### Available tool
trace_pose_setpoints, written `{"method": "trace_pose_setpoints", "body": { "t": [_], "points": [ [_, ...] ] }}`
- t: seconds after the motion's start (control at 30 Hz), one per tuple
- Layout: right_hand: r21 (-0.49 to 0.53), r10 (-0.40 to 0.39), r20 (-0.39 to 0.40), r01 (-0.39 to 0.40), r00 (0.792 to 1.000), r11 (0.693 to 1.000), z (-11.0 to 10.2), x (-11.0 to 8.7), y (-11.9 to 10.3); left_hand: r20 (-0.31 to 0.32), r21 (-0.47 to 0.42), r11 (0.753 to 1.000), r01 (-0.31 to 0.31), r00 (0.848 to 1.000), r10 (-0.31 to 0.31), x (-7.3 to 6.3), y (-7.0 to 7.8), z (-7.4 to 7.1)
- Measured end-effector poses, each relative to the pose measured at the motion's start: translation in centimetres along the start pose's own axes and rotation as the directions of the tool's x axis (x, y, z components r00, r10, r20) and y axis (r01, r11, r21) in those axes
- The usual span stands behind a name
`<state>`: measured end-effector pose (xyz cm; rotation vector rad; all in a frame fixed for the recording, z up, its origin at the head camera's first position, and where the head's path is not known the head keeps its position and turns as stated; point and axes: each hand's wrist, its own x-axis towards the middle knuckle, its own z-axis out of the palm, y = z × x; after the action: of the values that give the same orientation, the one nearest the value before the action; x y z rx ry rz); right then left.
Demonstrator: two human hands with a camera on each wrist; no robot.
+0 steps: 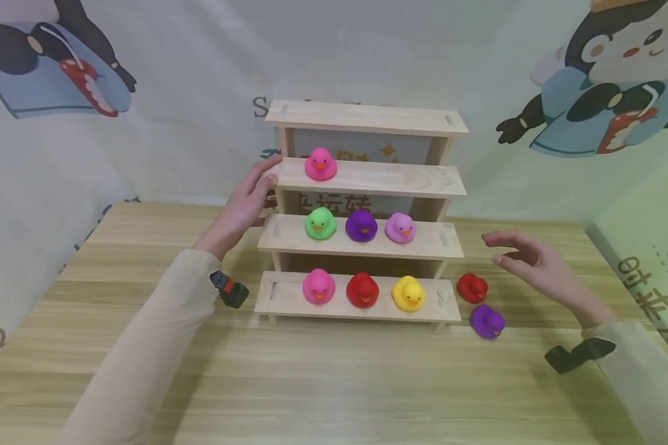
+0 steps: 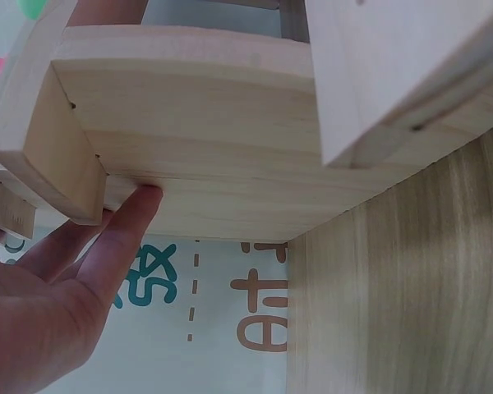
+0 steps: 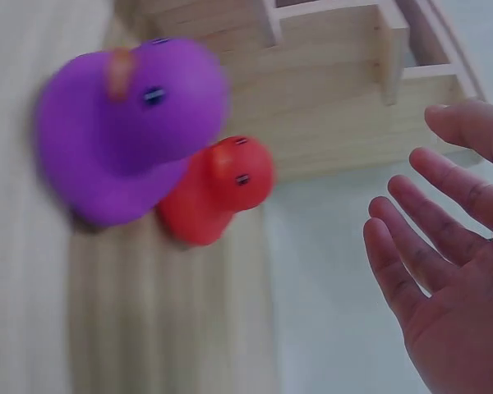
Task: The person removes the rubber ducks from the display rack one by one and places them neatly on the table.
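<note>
My left hand [image 1: 244, 201] rests against the left end of a wooden tiered rack [image 1: 362, 176], near its second shelf from the top. One straight finger [image 2: 131, 230] touches the side panel beneath a shelf in the left wrist view. To the rack's right, my right hand [image 1: 537, 269] hovers with fingers loosely bent and nothing in it. Nearest to it on the table are a red duck [image 1: 472, 288] and a purple duck [image 1: 487, 321]. In the right wrist view, the purple duck [image 3: 131, 131] partly covers the red duck [image 3: 222, 189].
One pink duck [image 1: 320, 164] sits on the second shelf. Below it stand green [image 1: 320, 224], purple [image 1: 361, 225] and light-pink [image 1: 401, 228] ducks. The bottom shelf bears pink [image 1: 318, 287], red [image 1: 362, 290] and yellow [image 1: 409, 293] ducks. A printed cloth [image 1: 200, 74] hangs behind.
</note>
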<state>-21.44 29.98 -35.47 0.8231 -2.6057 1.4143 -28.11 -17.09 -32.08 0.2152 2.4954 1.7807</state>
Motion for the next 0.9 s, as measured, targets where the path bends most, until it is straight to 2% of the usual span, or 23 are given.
{"method": "trace_pose_setpoints", "body": {
  "t": [0.17,0.3,0.53,0.77,0.9],
  "points": [
    [0.040,-0.024,-0.028,0.025,0.999,0.999,-0.3,1.5,-1.2,-0.001,0.000,1.000,0.005,1.000,-0.005,-0.1,-0.2,-0.1],
    [0.033,-0.043,-0.049,0.044,0.998,0.998,-0.3,2.8,-2.4,-0.002,0.001,1.000,0.007,1.000,-0.007,-0.1,-0.1,-0.1],
    [-0.047,0.013,-0.063,-0.016,0.998,0.999,-0.1,5.2,-4.3,-0.002,0.017,1.000,0.010,1.000,-0.010,-0.1,0.1,0.0],
    [-0.023,-0.022,-0.107,0.019,0.994,1.000,-0.4,6.7,-4.6,-0.003,0.000,1.000,0.014,1.000,-0.014,-0.2,0.1,0.0],
    [-0.022,-0.018,-0.135,0.015,0.991,1.000,-0.4,7.4,-5.6,0.002,0.007,1.000,0.017,1.000,-0.017,-0.1,0.1,0.0]
  ]
}}
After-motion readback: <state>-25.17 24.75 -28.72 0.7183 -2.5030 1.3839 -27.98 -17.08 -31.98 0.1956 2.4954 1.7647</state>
